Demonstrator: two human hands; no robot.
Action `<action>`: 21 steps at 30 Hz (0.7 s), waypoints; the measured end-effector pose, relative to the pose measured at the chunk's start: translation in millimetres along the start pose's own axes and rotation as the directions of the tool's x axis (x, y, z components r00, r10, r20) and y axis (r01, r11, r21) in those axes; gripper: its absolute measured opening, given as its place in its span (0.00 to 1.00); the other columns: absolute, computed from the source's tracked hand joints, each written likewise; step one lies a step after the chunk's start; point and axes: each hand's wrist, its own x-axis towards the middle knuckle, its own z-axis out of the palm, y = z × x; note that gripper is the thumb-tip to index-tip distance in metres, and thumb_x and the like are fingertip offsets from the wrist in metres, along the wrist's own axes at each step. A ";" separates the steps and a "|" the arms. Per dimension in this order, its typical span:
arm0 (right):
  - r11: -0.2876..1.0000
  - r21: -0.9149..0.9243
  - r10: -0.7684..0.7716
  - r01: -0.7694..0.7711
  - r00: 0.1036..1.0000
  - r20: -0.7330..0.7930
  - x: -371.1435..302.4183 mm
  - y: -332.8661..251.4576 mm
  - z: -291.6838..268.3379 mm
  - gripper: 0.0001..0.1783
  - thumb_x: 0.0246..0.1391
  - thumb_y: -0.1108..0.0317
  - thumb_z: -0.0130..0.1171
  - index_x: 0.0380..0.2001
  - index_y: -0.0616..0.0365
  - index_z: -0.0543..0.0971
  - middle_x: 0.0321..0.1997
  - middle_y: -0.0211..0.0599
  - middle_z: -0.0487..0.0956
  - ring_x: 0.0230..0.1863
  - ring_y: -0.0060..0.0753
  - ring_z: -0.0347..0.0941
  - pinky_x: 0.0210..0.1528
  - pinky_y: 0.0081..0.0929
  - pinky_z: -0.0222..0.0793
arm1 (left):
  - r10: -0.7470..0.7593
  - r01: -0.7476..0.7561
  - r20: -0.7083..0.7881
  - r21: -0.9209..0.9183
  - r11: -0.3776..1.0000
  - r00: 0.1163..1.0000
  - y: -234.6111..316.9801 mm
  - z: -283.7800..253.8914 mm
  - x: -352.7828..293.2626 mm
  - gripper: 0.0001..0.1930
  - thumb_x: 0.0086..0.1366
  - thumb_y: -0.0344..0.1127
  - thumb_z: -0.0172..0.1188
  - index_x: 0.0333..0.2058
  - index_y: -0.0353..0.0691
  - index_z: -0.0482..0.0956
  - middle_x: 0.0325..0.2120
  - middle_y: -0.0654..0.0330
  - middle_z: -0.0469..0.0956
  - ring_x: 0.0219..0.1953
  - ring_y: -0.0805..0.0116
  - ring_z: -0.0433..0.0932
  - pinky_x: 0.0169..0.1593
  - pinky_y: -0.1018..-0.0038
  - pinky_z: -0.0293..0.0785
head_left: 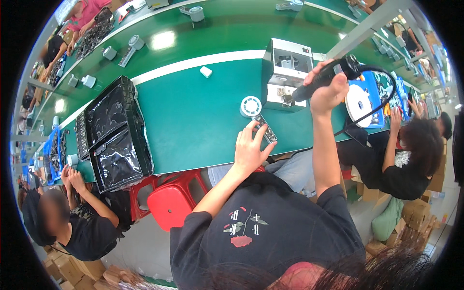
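One black corded tool (311, 87) is gripped by the right hand (329, 96); a round-headed part (251, 106) on the green bench (193, 111) is pinched by the left hand (249, 151). White lettering (234, 228) is seen on the shirt (290, 229).

Mid-frame, just right of centre: person's left hand (250, 147), thumb and fingertips holding the narrow strip of a pale round-headed part (251, 106) on the green surface (188, 121). Right hand (331, 89) raised, upper right of centre, wrapped about a black corded tool (316, 86). Silver-grey machine (290, 67) near it, upper centre-right. Small white block (206, 72), upper centre. Glossy black case (113, 130) at left; red stool (169, 205) lower left. White disc (358, 105) at right. Co-workers seated lower left (89, 224) and right (406, 164).
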 end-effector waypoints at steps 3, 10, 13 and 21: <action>0.999 -0.009 0.039 -0.039 0.999 0.026 -21.7 -7.7 -1.0 0.42 0.57 0.29 0.45 0.35 0.67 0.70 0.27 0.42 0.72 0.17 0.30 0.71 0.20 0.27 0.70 | 0.023 -0.023 -0.002 0.034 0.999 1.000 -1.3 -0.3 -0.9 0.27 0.50 0.40 0.72 0.48 0.38 0.76 0.49 0.53 0.70 0.42 0.58 0.73 0.44 0.64 0.70; 0.996 0.037 0.077 -0.079 0.996 0.044 -44.2 -26.1 -13.0 0.49 0.51 0.21 0.44 0.43 0.65 0.70 0.35 0.43 0.73 0.20 0.31 0.72 0.23 0.28 0.71 | 0.049 -0.049 -0.021 0.034 0.998 0.999 -2.8 -0.1 4.2 0.27 0.49 0.40 0.73 0.47 0.37 0.76 0.47 0.53 0.70 0.40 0.56 0.74 0.44 0.63 0.72; 0.997 0.050 0.055 -0.054 0.998 -0.034 -34.2 -25.0 -9.3 0.49 0.51 0.21 0.42 0.44 0.64 0.70 0.35 0.43 0.73 0.20 0.31 0.71 0.24 0.29 0.70 | 0.017 -0.017 -0.014 -0.001 1.000 1.000 -4.3 1.2 0.5 0.28 0.49 0.39 0.73 0.48 0.37 0.76 0.48 0.52 0.70 0.41 0.56 0.75 0.44 0.64 0.72; 0.991 -0.013 -0.130 0.130 0.991 0.030 5.5 0.3 13.4 0.38 0.59 0.34 0.48 0.33 0.68 0.71 0.25 0.41 0.74 0.17 0.29 0.72 0.20 0.26 0.70 | 0.001 -0.003 -0.068 -0.029 1.000 0.998 -3.4 0.6 -4.0 0.28 0.52 0.34 0.70 0.52 0.34 0.73 0.48 0.48 0.69 0.48 0.50 0.71 0.50 0.61 0.69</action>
